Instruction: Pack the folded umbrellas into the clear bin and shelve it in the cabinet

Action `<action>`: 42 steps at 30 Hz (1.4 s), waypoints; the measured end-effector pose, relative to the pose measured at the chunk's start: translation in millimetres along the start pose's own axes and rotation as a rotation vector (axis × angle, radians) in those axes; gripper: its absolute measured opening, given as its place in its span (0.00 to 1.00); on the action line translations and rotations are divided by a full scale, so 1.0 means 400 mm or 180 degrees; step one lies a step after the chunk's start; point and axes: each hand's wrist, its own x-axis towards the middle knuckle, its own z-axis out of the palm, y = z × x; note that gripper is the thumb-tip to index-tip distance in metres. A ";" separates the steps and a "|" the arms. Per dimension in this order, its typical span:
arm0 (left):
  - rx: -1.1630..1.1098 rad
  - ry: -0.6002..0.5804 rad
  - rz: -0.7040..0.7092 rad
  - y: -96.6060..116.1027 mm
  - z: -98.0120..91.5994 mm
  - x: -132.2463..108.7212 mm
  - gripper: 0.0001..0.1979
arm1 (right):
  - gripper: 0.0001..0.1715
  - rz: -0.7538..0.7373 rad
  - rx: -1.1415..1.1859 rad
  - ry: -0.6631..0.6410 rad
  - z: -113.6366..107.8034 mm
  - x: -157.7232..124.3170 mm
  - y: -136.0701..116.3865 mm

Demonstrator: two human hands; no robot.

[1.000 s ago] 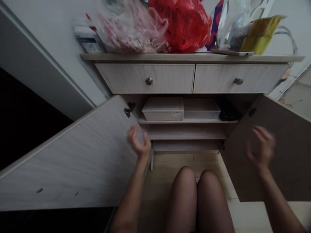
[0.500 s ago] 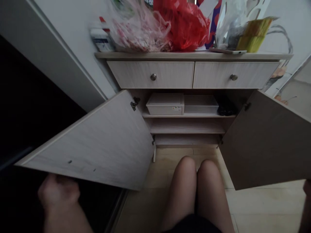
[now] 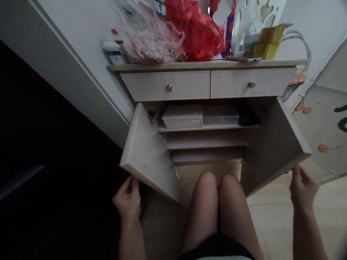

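My left hand (image 3: 128, 198) is closed at the lower outer corner of the left cabinet door (image 3: 149, 159). Its fingertips go behind the door edge, so what they pinch on the outer face is hidden. On the other side, my right hand (image 3: 303, 186) is closed at the outer edge of the right cabinet door (image 3: 273, 148), fingers partly hidden behind it. Both doors stand swung out from the cabinet. Between them, the upper shelf bears a lidded storage box (image 3: 183, 117), a clear shallow bin (image 3: 221, 115) and a dark item (image 3: 248, 116).
Two drawers with round knobs, the left drawer (image 3: 189, 86) and right drawer (image 3: 230, 84), are closed. The top carries a white bottle (image 3: 114, 53), a red plastic bag (image 3: 199, 39), a pinkish bag (image 3: 154, 41) and a yellow box (image 3: 268, 45). My knees (image 3: 208, 184) are between the doors.
Both doors have swung inward, toward each other, with my hands moving along at their edges. My right hand has come further into view. The camera view has shifted slightly.
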 end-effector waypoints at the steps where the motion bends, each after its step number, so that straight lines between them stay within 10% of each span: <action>1: 0.0048 -0.0149 0.0119 0.004 0.021 -0.018 0.19 | 0.14 -0.0120 0.0103 -0.0065 0.023 -0.016 -0.025; 8: 0.0047 -0.1154 0.0875 0.059 0.212 -0.128 0.20 | 0.21 -0.1115 0.0585 -0.0684 0.219 -0.088 -0.187; 20: 0.0517 -0.1880 0.1150 0.160 0.600 -0.227 0.12 | 0.21 -0.1087 -0.0077 -0.1084 0.538 -0.104 -0.323; 42: 0.1200 -0.2135 0.1196 0.194 0.815 -0.188 0.14 | 0.26 -0.0983 -0.0499 -0.1311 0.773 -0.033 -0.376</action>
